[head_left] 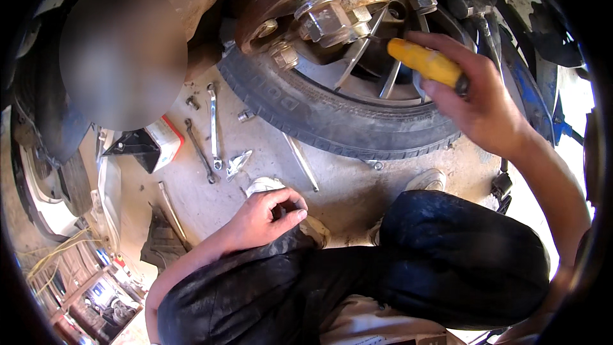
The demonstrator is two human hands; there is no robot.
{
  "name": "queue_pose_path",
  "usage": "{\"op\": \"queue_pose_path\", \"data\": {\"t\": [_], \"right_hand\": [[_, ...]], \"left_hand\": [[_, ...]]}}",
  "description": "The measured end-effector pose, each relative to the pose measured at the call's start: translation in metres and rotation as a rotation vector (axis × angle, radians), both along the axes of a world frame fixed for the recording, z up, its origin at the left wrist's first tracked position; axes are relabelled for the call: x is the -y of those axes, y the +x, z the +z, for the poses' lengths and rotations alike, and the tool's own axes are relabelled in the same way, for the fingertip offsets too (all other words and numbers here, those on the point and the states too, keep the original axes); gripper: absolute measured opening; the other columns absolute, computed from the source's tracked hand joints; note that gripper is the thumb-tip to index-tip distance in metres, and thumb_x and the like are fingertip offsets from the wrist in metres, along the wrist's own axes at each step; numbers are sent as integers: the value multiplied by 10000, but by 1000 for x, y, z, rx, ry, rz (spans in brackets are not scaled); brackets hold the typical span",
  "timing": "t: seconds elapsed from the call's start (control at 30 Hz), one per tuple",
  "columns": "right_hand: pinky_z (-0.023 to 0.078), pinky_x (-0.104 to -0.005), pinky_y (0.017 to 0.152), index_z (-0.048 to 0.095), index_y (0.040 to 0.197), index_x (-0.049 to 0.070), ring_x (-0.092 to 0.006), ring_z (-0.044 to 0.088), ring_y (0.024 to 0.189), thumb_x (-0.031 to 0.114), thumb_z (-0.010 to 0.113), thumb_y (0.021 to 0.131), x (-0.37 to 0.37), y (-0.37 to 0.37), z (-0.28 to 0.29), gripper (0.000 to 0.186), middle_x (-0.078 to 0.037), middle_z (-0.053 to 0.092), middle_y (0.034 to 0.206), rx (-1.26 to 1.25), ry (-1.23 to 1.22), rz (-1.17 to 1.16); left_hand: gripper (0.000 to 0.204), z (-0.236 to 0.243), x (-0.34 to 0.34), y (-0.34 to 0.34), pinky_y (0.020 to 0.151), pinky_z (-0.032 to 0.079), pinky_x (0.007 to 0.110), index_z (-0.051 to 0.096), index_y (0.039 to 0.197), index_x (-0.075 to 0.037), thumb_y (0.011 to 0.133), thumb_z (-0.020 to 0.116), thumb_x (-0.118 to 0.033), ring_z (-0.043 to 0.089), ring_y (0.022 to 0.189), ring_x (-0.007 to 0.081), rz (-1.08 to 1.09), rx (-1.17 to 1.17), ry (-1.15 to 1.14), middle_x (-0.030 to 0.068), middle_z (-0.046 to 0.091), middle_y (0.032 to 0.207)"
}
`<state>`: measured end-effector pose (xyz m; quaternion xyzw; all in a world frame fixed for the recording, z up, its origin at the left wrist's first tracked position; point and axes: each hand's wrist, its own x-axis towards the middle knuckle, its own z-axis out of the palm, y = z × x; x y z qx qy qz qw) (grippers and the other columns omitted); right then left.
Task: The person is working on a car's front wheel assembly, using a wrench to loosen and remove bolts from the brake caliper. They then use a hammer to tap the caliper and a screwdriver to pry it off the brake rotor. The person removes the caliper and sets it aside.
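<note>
My right hand (476, 92) is wrapped round the yellow handle of a screwdriver (421, 61). Its thin shank points left at the rusty wheel hub (271, 9), close to the centre nut (359, 22); I cannot tell whether the tip touches. Large bolts with nuts (324, 20) stand out of the hub's flange. My left hand (265, 220) rests by my left knee with its fingers curled in; whether something small is inside them is hidden. Beneath the hub a tyre on a spoked rim (345, 118) lies on the floor.
Two spanners (214, 128) (199, 150), a metal bar (300, 161) and a crumpled plastic wrapper (239, 163) lie on the floor. A red, white and black box (159, 144) is at the left, below a blurred patch. A cluttered wooden shelf (96, 287) fills the lower left.
</note>
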<state>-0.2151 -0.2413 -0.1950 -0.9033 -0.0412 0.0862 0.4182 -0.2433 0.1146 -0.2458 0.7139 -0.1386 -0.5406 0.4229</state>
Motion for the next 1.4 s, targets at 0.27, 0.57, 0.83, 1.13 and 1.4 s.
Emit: {"op": "queue_pose_path", "data": {"t": [0.27, 0.57, 0.83, 1.13, 1.4], "right_hand": [[560, -341, 555, 518, 1151, -35, -254, 671, 603, 158, 637, 859, -44, 26, -34, 370, -191, 677, 804, 236, -277, 70], [543, -399, 583, 530, 1004, -58, -348, 660, 640, 256, 637, 871, -63, 44, -62, 358, -210, 634, 673, 192, -286, -61], [544, -410, 648, 532, 1050, -52, -347, 664, 678, 319, 604, 897, -63, 53, -68, 407, -205, 641, 689, 160, -367, -93], [554, -370, 670, 513, 1187, -61, -293, 672, 713, 394, 532, 932, -67, 60, -70, 522, -188, 656, 764, 47, -542, -66], [553, -363, 677, 535, 1187, -56, -282, 678, 730, 429, 506, 936, -59, 67, -81, 547, -178, 657, 745, 121, -542, -20]], "left_hand": [[167, 1, 1, -1, 723, 475, 253, 627, 1016, -32, 904, 644, -155, 575, 815, 84, 38, -47, -8, 20, 628, 882], [176, -6, 2, -4, 670, 461, 250, 629, 999, -28, 907, 642, -178, 564, 763, 81, 60, -18, -46, 29, 629, 830], [202, -11, 0, -6, 634, 459, 244, 629, 1000, -23, 906, 646, -200, 562, 724, 73, 92, 1, -93, 28, 635, 804], [186, -14, 0, -4, 637, 464, 236, 627, 996, -20, 905, 648, -181, 560, 703, 65, 101, -9, -128, 25, 632, 790], [192, -11, 2, -1, 650, 466, 242, 624, 998, -19, 904, 651, -184, 559, 711, 68, 111, -39, -92, 20, 625, 788]]}}
